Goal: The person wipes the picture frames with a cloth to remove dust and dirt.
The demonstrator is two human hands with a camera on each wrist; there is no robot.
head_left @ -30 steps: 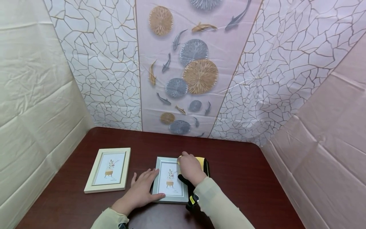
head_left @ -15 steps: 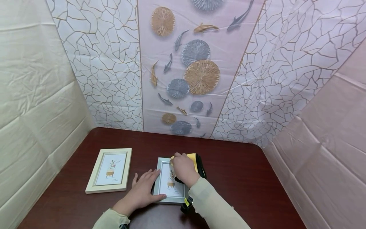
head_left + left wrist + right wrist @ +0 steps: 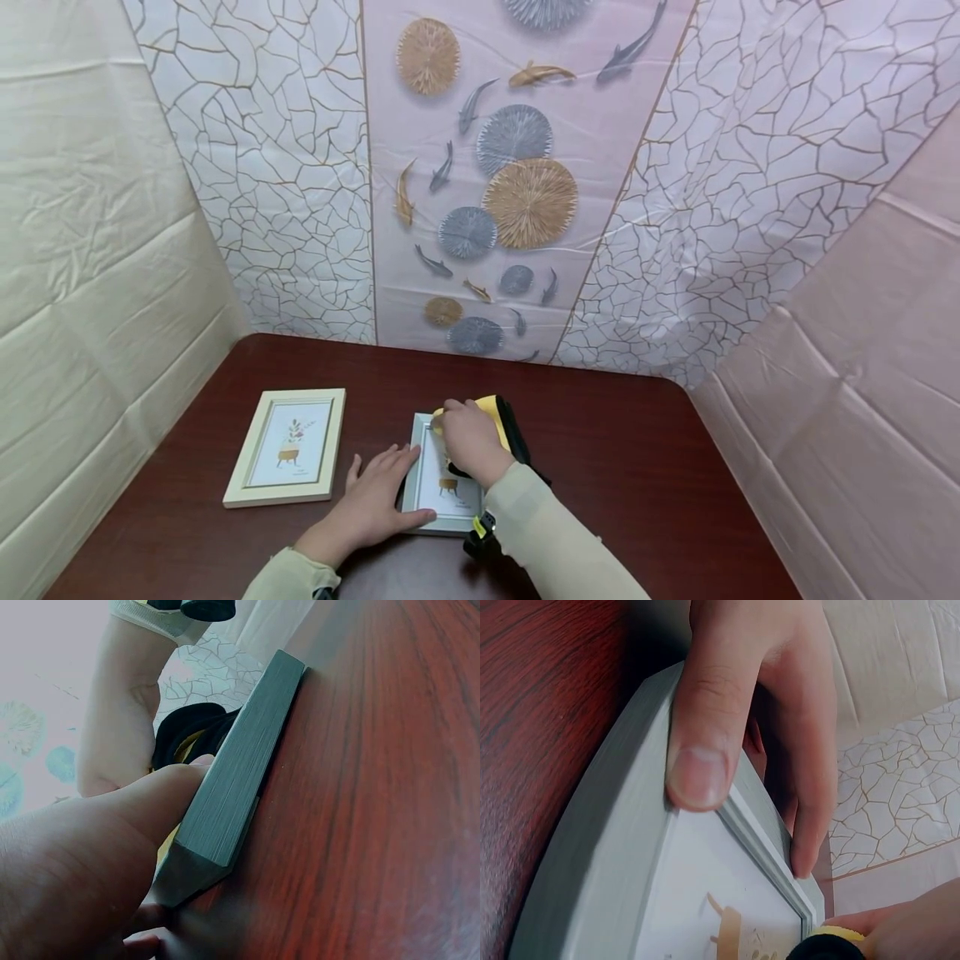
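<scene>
While a cream picture frame lies at the left, a left hand and a right hand meet over a grey one.

Flat and rectangular, with a broad smooth border, the cream frame points away from the person, its far end slanting slightly right. Beside it, the left hand's fingers are spread and nearly straight, touching the border of the grey frame, thumb set apart near the close corner. That frame, finely streaked along its sides and stepped inside, lies flat on the glossy, wood-grained worktop; its long axis runs near to far, the print's top farthest. The right hand's fingers are curled, gripping a soft yellow-and-black cloth over its upper right.
</scene>
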